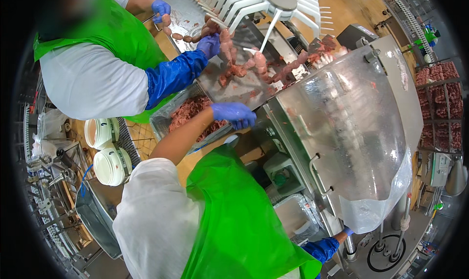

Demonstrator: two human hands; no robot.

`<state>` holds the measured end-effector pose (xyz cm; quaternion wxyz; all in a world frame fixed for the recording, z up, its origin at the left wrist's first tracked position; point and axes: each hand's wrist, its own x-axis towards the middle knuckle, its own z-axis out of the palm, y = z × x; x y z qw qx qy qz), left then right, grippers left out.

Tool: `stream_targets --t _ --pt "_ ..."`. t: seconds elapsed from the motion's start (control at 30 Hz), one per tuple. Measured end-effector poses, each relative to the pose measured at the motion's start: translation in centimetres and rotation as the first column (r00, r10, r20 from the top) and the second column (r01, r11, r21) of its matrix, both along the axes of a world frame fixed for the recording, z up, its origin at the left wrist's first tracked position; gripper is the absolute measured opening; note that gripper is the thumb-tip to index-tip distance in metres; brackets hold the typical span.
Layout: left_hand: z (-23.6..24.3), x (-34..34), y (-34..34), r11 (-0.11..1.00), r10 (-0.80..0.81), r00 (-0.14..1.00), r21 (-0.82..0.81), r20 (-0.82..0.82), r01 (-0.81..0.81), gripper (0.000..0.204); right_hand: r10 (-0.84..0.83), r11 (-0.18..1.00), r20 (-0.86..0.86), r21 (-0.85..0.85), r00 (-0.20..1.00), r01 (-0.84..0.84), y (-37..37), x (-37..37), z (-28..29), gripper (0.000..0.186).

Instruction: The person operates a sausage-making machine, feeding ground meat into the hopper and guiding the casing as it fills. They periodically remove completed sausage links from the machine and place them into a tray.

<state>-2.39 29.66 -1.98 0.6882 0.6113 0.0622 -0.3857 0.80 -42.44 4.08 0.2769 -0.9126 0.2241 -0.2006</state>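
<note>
My left hand (pixel 234 115), in a blue-violet glove, hovers over the near corner of a metal work tray (pixel 215 86), beside the machine's edge. Its fingers are slightly bent and nothing shows in them. Far to the right, my right hand (pixel 348 231), gloved and blue-sleeved, is at the lower edge of the machine's clear cover (pixel 371 213); its fingers are mostly hidden. Linked sausages (pixel 260 64) hang from white hooks (pixel 244 10) and lie along the tray toward the machine. A co-worker's gloved hand (pixel 209 45) is at the links, and the other hand (pixel 161 9) is farther back.
Below the tray stands a bin of ground meat (pixel 190 115). White buckets (pixel 111 165) and a grey cart (pixel 97 218) are at the left. The large machine (pixel 342 127) fills the right side, with a rack of sausages (pixel 439 103) beyond it. A co-worker in a green apron stands at upper left.
</note>
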Motion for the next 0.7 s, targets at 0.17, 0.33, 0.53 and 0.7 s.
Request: stream_targets --t 0.17,0.33,0.53,0.7 --pt "-4.5 -3.1 5.7 0.462 0.624 0.635 -0.440 -0.455 -0.770 0.070 -0.001 0.997 -0.049 -0.075 0.999 -0.003 0.1 -0.8 0.8 0.028" --pt "-9.0 -1.1 7.1 0.412 0.626 0.619 -0.473 -0.474 -0.779 0.089 -0.008 0.991 -0.054 -0.135 0.999 0.001 0.7 -1.2 1.1 0.027" --pt "-7.5 0.4 6.4 0.800 0.552 0.821 -0.184 -0.147 -0.571 0.069 0.025 0.970 -0.078 -0.239 0.997 -0.043 2.1 -2.1 1.7 0.026" --pt "0.2 1.7 3.3 0.645 -0.514 0.827 0.739 0.230 0.195 0.027 -0.120 0.891 -0.170 -0.453 0.978 0.031 1.7 -1.7 -0.8 0.026"
